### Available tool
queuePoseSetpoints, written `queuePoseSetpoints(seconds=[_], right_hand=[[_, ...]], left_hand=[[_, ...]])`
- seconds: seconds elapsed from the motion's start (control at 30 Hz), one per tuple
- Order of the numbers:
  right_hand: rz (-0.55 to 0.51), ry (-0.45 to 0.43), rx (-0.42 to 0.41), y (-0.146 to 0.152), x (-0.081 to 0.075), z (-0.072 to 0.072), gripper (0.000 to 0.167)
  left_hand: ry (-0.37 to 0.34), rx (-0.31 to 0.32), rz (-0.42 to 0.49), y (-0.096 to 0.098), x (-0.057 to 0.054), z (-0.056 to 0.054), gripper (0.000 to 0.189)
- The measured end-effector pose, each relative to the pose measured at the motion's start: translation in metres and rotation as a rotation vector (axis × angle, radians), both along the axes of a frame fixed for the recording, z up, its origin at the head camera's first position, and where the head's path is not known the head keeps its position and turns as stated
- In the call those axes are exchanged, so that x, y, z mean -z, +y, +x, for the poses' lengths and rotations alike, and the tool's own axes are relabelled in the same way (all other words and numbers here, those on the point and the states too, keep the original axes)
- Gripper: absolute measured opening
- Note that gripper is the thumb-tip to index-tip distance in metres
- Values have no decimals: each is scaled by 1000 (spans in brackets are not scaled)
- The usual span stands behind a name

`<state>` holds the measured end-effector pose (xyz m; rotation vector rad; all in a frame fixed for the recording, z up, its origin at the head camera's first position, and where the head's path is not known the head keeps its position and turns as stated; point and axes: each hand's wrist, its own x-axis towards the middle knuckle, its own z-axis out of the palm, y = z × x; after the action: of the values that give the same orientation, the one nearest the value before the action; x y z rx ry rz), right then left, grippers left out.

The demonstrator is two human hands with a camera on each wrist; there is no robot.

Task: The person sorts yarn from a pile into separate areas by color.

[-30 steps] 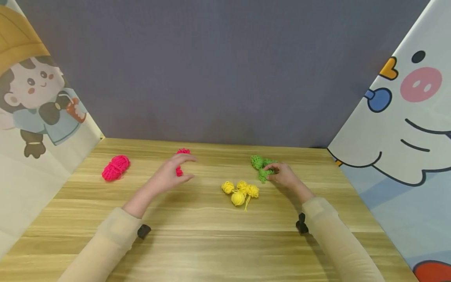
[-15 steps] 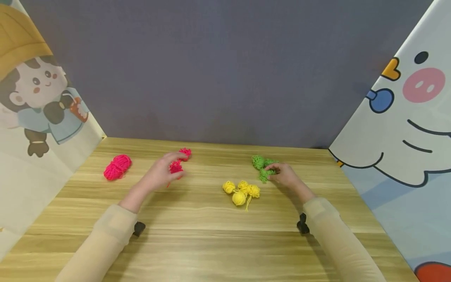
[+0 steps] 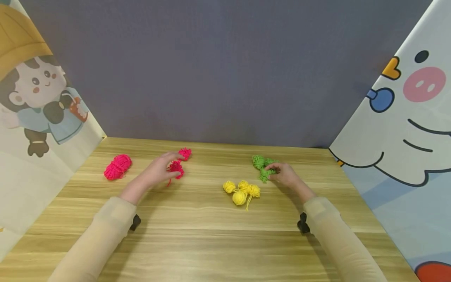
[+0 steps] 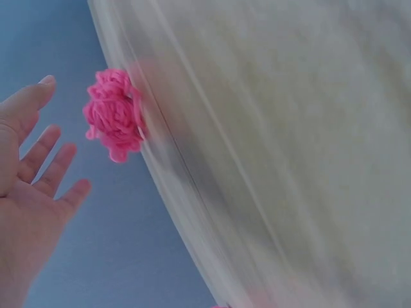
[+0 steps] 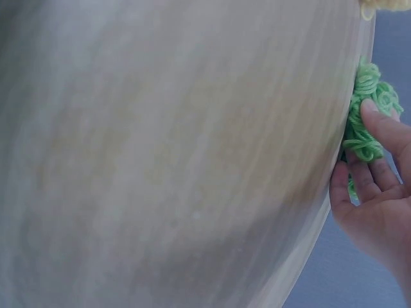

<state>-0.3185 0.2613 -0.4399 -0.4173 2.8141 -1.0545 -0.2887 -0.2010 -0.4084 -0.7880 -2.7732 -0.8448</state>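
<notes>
My left hand [image 3: 160, 169] hovers at the small pink yarn bundles, thumb and fingers spread apart. The nearer pink bundle [image 3: 176, 168] shows between thumb and fingers; another pink bundle [image 3: 184, 153] lies just behind. In the left wrist view, my left hand [image 4: 35, 173] has extended fingers, with a gap between them and the pink yarn [image 4: 114, 115]. My right hand [image 3: 284, 175] pinches the near part of a green yarn clump [image 3: 261, 163]. The right wrist view shows the thumb on the green yarn [image 5: 367, 131], other fingers curled beneath it.
Several small yellow yarn balls [image 3: 239, 192] lie mid-table, left of and nearer than the green yarn. A larger pink yarn skein [image 3: 118, 167] sits at the left. A grey panel [image 3: 218, 70] rises behind the wooden table [image 3: 211, 243], with cartoon-printed panels on both sides.
My left hand has drawn back to the left, uncovering the small pink bundles, and its thumb and fingers have come a little closer together. My right hand stays at the green yarn.
</notes>
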Motion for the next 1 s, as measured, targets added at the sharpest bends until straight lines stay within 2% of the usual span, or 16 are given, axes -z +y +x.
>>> queuePoseSetpoints(seconds=[0.2, 0.4, 0.77, 1.0], right_hand=[[4, -10, 3, 0, 0, -1, 28], [10, -17, 8, 0, 2, -2, 28], [3, -3, -3, -1, -1, 0, 28], [4, -4, -1, 0, 0, -1, 28]], left_hand=[[-51, 10, -42, -3, 3, -6, 53], [-63, 10, -104, -4, 8, -12, 50], [-98, -7, -98, -11, 13, -18, 43], [-83, 19, -126, -12, 14, -19, 38]])
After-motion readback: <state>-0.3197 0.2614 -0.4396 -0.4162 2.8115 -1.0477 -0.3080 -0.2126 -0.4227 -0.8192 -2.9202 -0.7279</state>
